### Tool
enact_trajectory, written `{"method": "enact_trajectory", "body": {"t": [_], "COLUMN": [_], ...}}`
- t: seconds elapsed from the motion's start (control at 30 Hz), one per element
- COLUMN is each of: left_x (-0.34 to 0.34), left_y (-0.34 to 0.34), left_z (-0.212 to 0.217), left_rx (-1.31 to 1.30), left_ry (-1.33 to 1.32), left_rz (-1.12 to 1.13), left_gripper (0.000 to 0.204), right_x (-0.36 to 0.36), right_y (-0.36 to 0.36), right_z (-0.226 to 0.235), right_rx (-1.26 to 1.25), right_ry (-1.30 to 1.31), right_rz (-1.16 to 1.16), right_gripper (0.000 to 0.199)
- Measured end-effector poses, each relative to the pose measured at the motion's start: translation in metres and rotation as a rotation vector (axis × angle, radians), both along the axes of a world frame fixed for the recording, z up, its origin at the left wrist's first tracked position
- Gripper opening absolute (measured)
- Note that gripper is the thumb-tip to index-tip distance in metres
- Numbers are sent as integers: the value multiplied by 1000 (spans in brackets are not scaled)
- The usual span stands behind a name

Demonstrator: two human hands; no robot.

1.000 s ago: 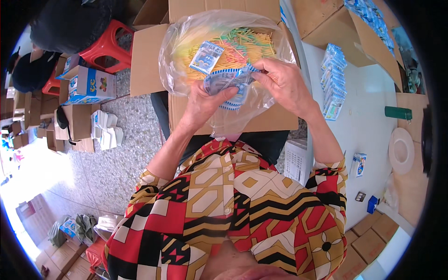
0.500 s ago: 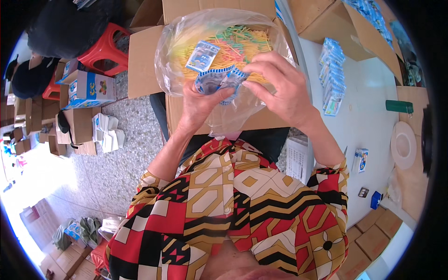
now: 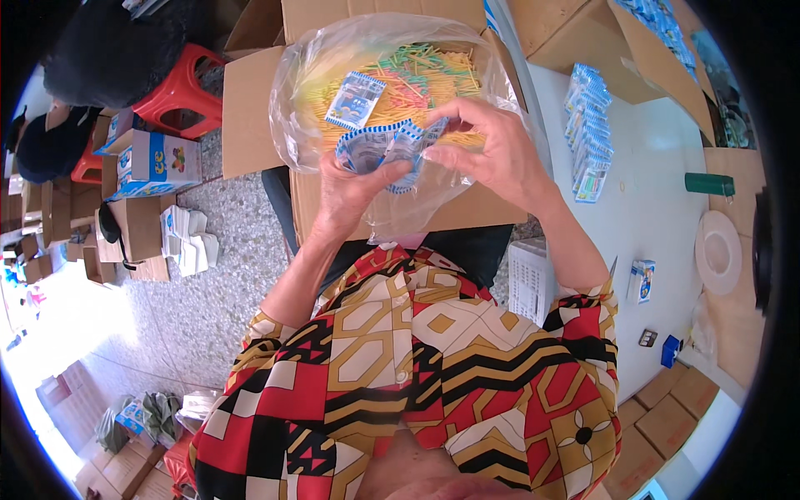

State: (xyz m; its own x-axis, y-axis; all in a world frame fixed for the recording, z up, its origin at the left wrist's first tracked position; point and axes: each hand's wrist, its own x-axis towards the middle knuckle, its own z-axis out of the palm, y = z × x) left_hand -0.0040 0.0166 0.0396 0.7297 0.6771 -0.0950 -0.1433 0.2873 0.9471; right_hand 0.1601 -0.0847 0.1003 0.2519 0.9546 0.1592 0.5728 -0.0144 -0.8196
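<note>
My left hand [image 3: 346,196] is closed round several small blue-and-white plastic packets [image 3: 364,150], fanned upright with their zigzag edges up. At their right end, my right hand [image 3: 504,158] pinches a packet's edge between thumb and forefinger. Beneath both hands is a cardboard box [image 3: 248,117] lined with a clear plastic bag [image 3: 292,100]. Thin sticks [image 3: 446,75] in yellow, pink and green fill the bag. One more packet [image 3: 356,100] lies flat on the sticks, just beyond my left hand. The packets' contents cannot be made out.
On the white table [image 3: 642,183] to the right lies a row of overlapping blue packets [image 3: 590,133], with an open carton [image 3: 583,50] behind it. A green case [image 3: 709,184] and a single packet [image 3: 642,282] lie farther right. Red stools [image 3: 179,104] and cartons [image 3: 137,229] stand at left.
My right hand has shifted slightly, still pinching at the packets' right end, where the packet edge now stands more upright. My left hand keeps its hold. The whole view has shifted a little.
</note>
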Motion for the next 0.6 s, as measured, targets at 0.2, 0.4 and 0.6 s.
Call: {"method": "enact_trajectory", "body": {"t": [0.2, 0.4, 0.6], "left_x": [-1, -3, -2], "left_y": [-1, -1, -1], "left_z": [8, 6, 1], "left_rx": [-57, -25, 43], "left_ry": [5, 33, 35], "left_rz": [-59, -73, 2], "left_gripper": [32, 28, 21], "right_x": [1, -4, -14], "right_y": [-2, -2, -6], "right_z": [-2, -4, 10], "right_rx": [34, 120, 298], "right_ry": [-99, -230, -265], "right_rz": [-44, -40, -82], "right_gripper": [21, 24, 30]}}
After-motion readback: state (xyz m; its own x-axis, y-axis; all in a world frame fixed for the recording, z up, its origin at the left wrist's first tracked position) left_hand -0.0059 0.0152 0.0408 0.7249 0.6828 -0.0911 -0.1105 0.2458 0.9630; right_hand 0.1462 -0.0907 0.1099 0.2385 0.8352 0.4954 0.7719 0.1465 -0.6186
